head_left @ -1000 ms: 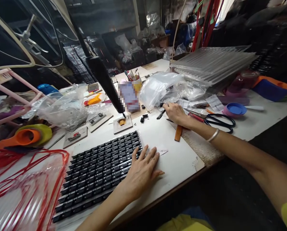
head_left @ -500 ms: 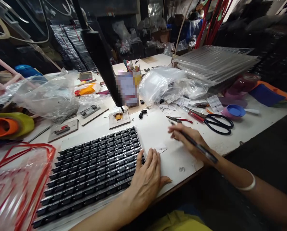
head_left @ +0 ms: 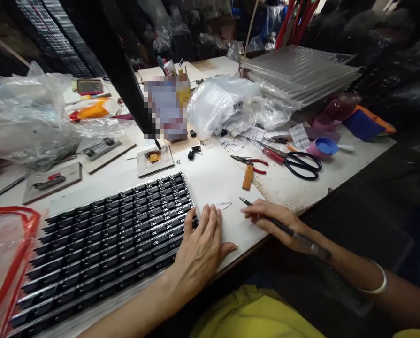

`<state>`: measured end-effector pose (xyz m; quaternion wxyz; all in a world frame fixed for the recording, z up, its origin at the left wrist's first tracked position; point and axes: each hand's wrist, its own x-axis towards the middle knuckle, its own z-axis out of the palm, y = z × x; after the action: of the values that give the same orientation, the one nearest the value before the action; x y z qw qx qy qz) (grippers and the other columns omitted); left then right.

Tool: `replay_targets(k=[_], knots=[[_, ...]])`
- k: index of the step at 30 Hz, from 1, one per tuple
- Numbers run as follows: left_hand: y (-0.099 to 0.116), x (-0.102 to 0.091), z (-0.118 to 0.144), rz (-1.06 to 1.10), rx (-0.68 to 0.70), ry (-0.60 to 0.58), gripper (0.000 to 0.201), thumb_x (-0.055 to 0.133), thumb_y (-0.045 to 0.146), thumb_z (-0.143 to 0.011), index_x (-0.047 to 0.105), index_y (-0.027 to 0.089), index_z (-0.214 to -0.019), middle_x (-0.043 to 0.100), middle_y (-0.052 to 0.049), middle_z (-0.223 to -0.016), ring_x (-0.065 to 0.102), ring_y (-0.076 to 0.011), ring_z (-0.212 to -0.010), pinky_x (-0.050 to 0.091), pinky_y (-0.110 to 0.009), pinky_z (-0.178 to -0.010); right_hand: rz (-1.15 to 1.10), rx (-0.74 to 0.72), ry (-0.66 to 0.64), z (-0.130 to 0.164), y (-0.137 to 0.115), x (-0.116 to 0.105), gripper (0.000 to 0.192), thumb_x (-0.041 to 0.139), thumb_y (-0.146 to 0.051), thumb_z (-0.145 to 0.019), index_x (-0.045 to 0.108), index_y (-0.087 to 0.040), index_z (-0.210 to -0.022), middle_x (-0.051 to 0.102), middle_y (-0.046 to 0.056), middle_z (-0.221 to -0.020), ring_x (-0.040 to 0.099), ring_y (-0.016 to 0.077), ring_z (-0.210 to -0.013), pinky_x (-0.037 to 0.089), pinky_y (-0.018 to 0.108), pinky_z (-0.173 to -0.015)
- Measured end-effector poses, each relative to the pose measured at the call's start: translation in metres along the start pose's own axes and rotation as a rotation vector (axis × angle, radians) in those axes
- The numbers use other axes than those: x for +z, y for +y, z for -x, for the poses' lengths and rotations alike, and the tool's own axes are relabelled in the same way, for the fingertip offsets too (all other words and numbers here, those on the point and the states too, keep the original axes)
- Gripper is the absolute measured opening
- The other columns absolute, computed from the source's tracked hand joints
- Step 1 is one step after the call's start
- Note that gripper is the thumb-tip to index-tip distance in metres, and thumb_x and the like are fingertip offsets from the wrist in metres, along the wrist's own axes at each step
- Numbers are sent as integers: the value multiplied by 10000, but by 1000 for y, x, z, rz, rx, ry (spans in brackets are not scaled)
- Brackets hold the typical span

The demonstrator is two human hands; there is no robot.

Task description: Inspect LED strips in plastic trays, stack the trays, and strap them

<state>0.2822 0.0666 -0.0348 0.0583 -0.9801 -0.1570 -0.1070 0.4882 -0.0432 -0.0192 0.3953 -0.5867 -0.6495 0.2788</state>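
On the white tabletop (head_left: 213,169), your left hand (head_left: 201,241) lies flat, thumb and little finger spread, fingertips at a pointed white paper slip (head_left: 224,205) beside a black rectangular panel (head_left: 114,234). Your right hand (head_left: 282,216) pinches a slim black pen (head_left: 282,226).

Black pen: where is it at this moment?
In the head view, the black pen is right of centre, held in the right hand, its tip near the white slip.

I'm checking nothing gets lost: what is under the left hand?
The left hand overlaps the black parts and the white tabletop. A white paper slip shows just beyond; whether it continues underneath, or anything else lies there, is hidden.
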Motion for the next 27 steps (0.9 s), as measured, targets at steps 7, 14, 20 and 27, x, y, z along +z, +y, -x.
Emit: replay_targets(k=[7,14,20,27], knots=[[1,-1,1,-14,-41,-1,595,376,522,-905,525,76,-1271,536,-177,-1313,432,-337,-1261,275,-529,-1031,-473,270,207,-52,1,25,262,511,-426,-884,558,-170,-860,496,-51,-492,425,84,-445,364,219,-456],[1,3,4,-11,-76,22,641,358,566,-895,497,85,-1296,523,-159,-1333,413,-311,-1280,238,-512,-1057,-492,101,108,-70,-4,28,181,622,-272,-794,564,-169,-932,604,42,-908,586,146,-866,464,279,-777],[0,4,5,-28,-60,36,650,307,565,-909,496,77,-1294,522,-160,-1334,420,-304,-1273,210,-510,-1065,-327,169,110,-76,3,29,131,579,-267,-787,499,-185,-725,507,-35,-615,458,96,-553,375,227,-519],[0,5,4,-67,-25,53,662,232,542,-931,508,48,-1274,526,-191,-1318,446,-320,-1245,207,-526,-1047,-176,123,98,-88,4,26,145,550,-227,-753,465,-192,-642,455,-43,-560,398,91,-527,325,232,-495]])
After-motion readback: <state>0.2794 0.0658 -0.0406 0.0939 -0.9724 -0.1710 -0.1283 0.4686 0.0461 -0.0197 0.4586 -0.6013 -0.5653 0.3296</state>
